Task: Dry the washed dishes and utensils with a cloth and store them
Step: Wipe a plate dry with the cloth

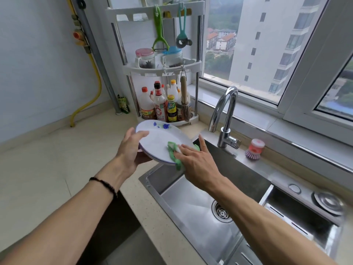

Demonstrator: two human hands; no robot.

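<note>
The right hand [194, 159] lies at the centre of the frame with its fingers spread flat, pressing a green cloth [174, 153] against the face of a white plate [162, 138]; the index finger sticks out past the plate's right rim. The left hand [131, 148] grips the plate's left edge, thumb curled over the top face and fingers beneath, holding it tilted above the near-left corner of the sink [191, 199]. This looks like the drying step, with the cloth working the plate's lower right part. The next move likely calls for sweeping the cloth over the rest of the face, then turning the plate to reach its underside before it is put away. Behind the plate, at the upper middle, a corner rack [162, 67] holds bottles and jars; the faucet [225, 115] stands to the right. No storage place for the plate is evident here.
</note>
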